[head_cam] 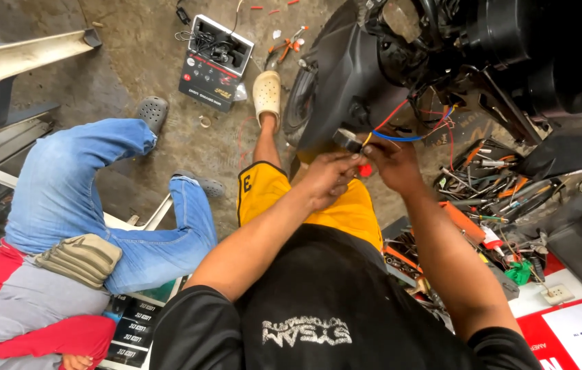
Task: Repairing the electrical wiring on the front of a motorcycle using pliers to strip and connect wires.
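My left hand (329, 177) and my right hand (392, 163) meet just below the black front bodywork of a scooter (346, 82). Between the fingers of both hands I pinch a small black part (347, 140) and a red connector (365, 170). Red, blue and yellow wires (400, 133) run from these pieces up into the scooter's open front. Which hand bears which piece I cannot tell exactly. My knee in yellow shorts (270, 188) is right under the hands.
A pile of screwdrivers, pliers and other tools (489, 199) lies to the right on the floor. An open black box (216, 62) sits on the concrete ahead. Another person in blue jeans (92, 199) sits on the left. A white panel (17, 62) leans at far left.
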